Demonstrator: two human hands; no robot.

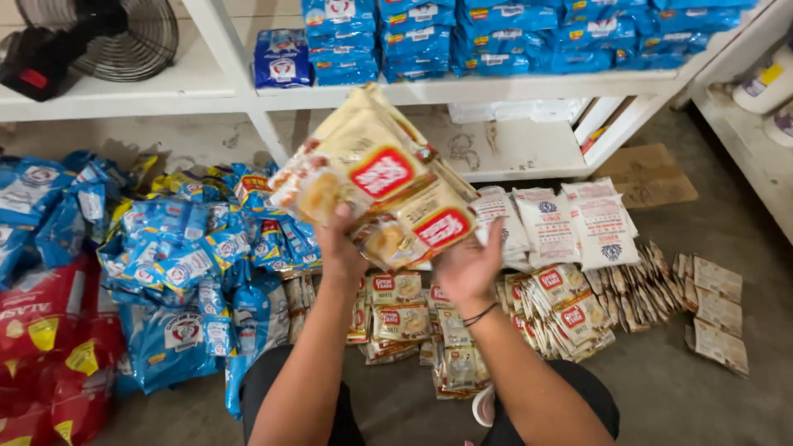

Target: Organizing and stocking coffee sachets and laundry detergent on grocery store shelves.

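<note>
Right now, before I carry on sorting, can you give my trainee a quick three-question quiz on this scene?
1. True or false: both hands are lifting one stack of beige sachets.
2. Which lies left of the person's knees? A) blue packets B) a cardboard box C) glass bottles.
3. What stands on the white shelf's top-left corner?

Key
1. True: the left hand and right hand hold the stack from below, above the floor.
2. A: a heap of blue packets lies there.
3. A black fan.
</note>
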